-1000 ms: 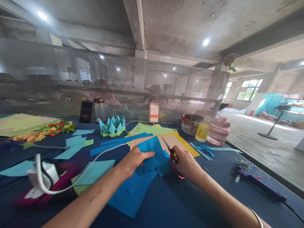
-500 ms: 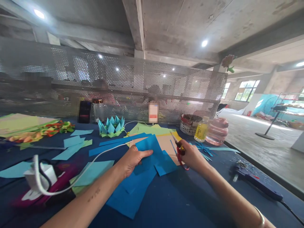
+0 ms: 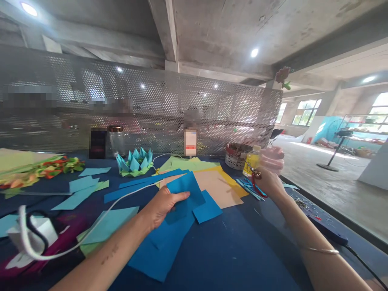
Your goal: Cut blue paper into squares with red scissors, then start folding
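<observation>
My left hand (image 3: 169,202) is closed on a blue sheet of paper (image 3: 185,184), thumb on top and the other fingers underneath. A larger blue sheet (image 3: 169,246) lies below it, and a small blue square (image 3: 207,207) rests to its right. My right hand (image 3: 269,182) is closed around red-handled scissors (image 3: 257,176), whose blades point away and to the left. The scissors are over a small pile of thin blue paper strips (image 3: 249,189). Whether a strip is also between the right fingers is hidden.
A folded blue-and-green paper crown (image 3: 135,163) stands behind the sheets. A yellow-labelled bottle (image 3: 251,161), pink bottle (image 3: 271,159) and round basket (image 3: 235,155) stand beyond my right hand. A glue gun (image 3: 325,226) lies at right. A white cable (image 3: 106,218) crosses the left side.
My right hand has moved right with the scissors, from beside the blue sheet to the strip pile. The blue strip near the blades is gone from there. My left hand keeps its hold.
</observation>
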Available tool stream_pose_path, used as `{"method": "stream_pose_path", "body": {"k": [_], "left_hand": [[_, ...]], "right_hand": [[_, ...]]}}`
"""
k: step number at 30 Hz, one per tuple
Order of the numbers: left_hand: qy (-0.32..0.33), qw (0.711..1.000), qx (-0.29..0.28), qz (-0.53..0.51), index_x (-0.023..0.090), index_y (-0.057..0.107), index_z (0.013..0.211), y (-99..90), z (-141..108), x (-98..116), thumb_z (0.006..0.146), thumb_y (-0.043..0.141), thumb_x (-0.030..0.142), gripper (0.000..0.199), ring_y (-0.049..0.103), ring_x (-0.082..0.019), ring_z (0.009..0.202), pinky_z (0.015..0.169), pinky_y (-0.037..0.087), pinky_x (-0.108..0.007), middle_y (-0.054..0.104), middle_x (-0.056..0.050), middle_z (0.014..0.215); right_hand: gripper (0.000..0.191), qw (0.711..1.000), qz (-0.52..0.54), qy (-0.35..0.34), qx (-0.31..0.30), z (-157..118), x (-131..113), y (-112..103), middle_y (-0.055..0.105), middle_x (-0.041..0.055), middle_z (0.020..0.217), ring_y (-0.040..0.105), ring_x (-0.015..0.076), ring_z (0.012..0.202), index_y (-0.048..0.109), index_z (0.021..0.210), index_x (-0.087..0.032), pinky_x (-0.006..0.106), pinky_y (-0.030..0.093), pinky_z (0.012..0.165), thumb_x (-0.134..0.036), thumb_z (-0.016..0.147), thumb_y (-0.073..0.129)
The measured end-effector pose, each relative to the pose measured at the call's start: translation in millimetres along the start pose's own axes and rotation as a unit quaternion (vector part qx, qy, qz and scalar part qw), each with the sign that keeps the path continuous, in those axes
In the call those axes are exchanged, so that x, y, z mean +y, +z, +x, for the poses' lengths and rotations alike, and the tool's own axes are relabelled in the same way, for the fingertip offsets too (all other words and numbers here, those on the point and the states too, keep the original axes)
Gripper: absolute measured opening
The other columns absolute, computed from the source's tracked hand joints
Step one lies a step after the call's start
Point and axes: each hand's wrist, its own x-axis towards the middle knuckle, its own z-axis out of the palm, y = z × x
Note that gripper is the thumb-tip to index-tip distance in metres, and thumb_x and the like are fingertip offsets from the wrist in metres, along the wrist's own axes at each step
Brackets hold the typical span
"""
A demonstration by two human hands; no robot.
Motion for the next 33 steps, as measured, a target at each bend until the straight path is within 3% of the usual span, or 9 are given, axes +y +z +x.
{"method": "stream_pose_path", "body": {"k": [3,8,13,16,19,22,25,29,33], "left_hand": [[0.000,1.000,-0.007,-0.013,0.021,0.048,0.050,-0.8,1,0,0.050,0.083,0.036,0.038,0.058,-0.018,0.057,0.058,0.038,-0.029,0.058,0.003,0.050],[0.008,1.000,-0.011,-0.017,0.021,0.045,0.048,-1.4,0,0,0.050,0.083,0.036,0.040,0.051,-0.013,0.049,0.052,0.033,-0.026,0.055,0.004,0.047],[0.020,0.999,-0.024,-0.016,0.020,0.047,0.047,-0.8,-1,0,0.051,0.083,0.037,0.040,0.048,-0.012,0.044,0.049,0.032,-0.026,0.056,0.004,0.047],[0.015,1.000,-0.017,-0.007,0.019,0.049,0.047,-0.5,0,0,0.050,0.083,0.038,0.039,0.051,-0.013,0.045,0.049,0.035,-0.027,0.057,0.002,0.046],[0.017,1.000,-0.011,-0.004,0.019,0.053,0.048,-0.1,1,-1,0.049,0.084,0.039,0.037,0.058,-0.017,0.050,0.050,0.039,-0.027,0.060,0.001,0.048],[0.033,0.999,-0.029,-0.014,0.018,0.065,0.064,1.0,1,-3,0.050,0.084,0.038,0.031,0.064,-0.021,0.063,0.057,0.046,-0.030,0.069,-0.003,0.063],[0.061,0.994,-0.078,-0.047,0.018,0.070,0.087,2.8,0,-5,0.051,0.085,0.037,0.044,0.068,-0.026,0.078,0.068,0.052,-0.035,0.074,-0.007,0.084],[0.057,0.990,-0.107,-0.067,0.018,0.070,0.092,3.5,1,-6,0.050,0.086,0.037,0.049,0.068,-0.027,0.078,0.071,0.054,-0.037,0.074,-0.008,0.088],[0.032,0.993,-0.108,-0.033,0.015,0.070,0.076,0.6,3,-6,0.058,0.080,0.045,0.036,0.066,-0.021,0.067,0.062,0.052,-0.031,0.073,-0.007,0.075]], "right_hand": [[0.023,0.999,0.003,-0.031,-0.013,-8,-21,-4,0.070,0.0125,0.084,0.062,0.0224,0.074,0.067,0.089,-0.018,0.026,0.030,0.054,-0.035,0.085,0.053],[0.020,0.992,0.011,-0.102,-0.076,-29,-59,7,0.071,0.0079,0.084,0.064,0.0212,0.074,0.069,0.093,-0.021,0.025,0.032,0.055,-0.030,0.077,0.060],[0.022,0.985,0.008,-0.124,-0.121,-38,-67,18,0.069,0.0104,0.076,0.064,0.0239,0.073,0.070,0.090,-0.016,0.027,0.035,0.056,-0.019,0.072,0.058],[0.025,0.984,0.018,-0.138,-0.114,-40,-70,12,0.068,0.0119,0.093,0.062,0.0250,0.087,0.070,0.093,-0.017,0.028,0.039,0.064,-0.015,0.072,0.056],[0.026,0.977,0.081,-0.177,-0.083,-49,-84,3,0.065,0.0072,0.104,0.060,0.0188,0.091,0.067,0.099,-0.021,0.026,0.040,0.074,-0.016,0.082,0.048],[0.030,0.934,0.253,-0.234,-0.097,-65,-103,-2,0.065,0.0019,0.082,0.058,0.0144,0.073,0.066,0.086,-0.019,0.024,0.040,0.066,-0.036,0.091,0.041],[0.037,0.900,0.326,-0.249,-0.146,-80,-118,1,0.058,-0.0022,0.067,0.049,0.0118,0.062,0.063,0.076,-0.019,0.022,0.037,0.057,-0.049,0.088,0.045],[0.029,0.896,0.359,-0.229,-0.126,-84,-121,11,0.054,-0.0042,0.062,0.045,0.0109,0.061,0.056,0.065,-0.018,0.022,0.036,0.058,-0.043,0.079,0.059],[0.027,0.899,0.361,-0.212,-0.132,-80,-118,18,0.050,-0.0045,0.058,0.043,0.0109,0.058,0.055,0.063,-0.018,0.022,0.035,0.055,-0.040,0.079,0.057]]}}
